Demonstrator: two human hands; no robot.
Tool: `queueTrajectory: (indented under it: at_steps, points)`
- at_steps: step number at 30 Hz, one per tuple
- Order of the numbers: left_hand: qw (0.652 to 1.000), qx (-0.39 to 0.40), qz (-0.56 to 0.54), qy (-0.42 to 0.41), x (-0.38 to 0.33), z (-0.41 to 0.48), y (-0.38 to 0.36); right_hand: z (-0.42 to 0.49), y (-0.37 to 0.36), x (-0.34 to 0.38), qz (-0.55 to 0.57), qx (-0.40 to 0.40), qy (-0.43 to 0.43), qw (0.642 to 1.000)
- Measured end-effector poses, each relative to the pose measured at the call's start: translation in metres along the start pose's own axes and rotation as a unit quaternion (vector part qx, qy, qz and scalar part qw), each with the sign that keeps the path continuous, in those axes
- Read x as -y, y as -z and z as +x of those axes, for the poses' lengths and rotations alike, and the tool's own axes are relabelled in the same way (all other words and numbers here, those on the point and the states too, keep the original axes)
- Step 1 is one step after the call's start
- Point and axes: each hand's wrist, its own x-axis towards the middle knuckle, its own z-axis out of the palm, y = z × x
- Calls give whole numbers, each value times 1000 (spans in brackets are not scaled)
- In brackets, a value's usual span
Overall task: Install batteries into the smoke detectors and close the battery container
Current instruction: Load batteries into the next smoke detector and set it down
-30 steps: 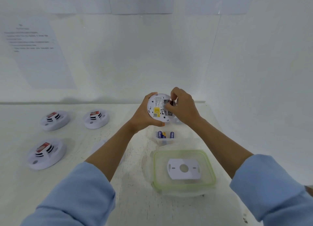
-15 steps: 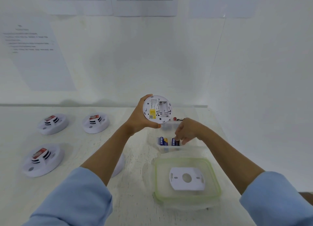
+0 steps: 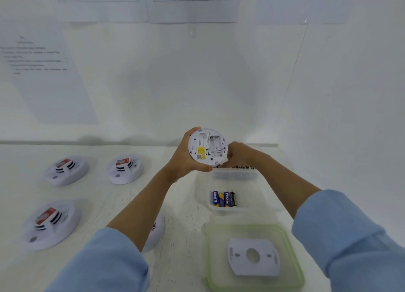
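Note:
My left hand (image 3: 184, 158) holds a white round smoke detector (image 3: 207, 146) up on edge, its back with a yellow label facing me and the battery bay open and looking empty. My right hand (image 3: 240, 155) is just right of it, fingers curled down into the far end of a clear plastic battery container (image 3: 259, 195), by a row of batteries (image 3: 244, 167). Whether the fingers hold one is hidden. Three more batteries (image 3: 224, 199) lie at the container's near end.
The container's green-rimmed lid (image 3: 292, 248) lies in front with a white mounting plate (image 3: 253, 256) on it. Three smoke detectors (image 3: 66, 170) (image 3: 125, 168) (image 3: 50, 224) sit face up at the left. Another detector (image 3: 156, 231) is half hidden under my left forearm. Walls close in behind and right.
My right hand left the detector's battery bay, dropped to the near batteries, then moved to the container's far end. My left hand kept the detector raised.

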Motion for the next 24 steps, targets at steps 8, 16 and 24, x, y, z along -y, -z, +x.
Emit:
queueTrajectory:
  at_steps: [8,16,24]
  points:
    - [1000,8,-3,8,4,10,2,39,-15,-14,-87,78,31,993]
    - [1000,2,-6,4,7,13,6,79,-33,-44,-106,79,44,990]
    - [1000,-6,-12,0,4,11,5,40,-21,-25,-91,1,47,995]
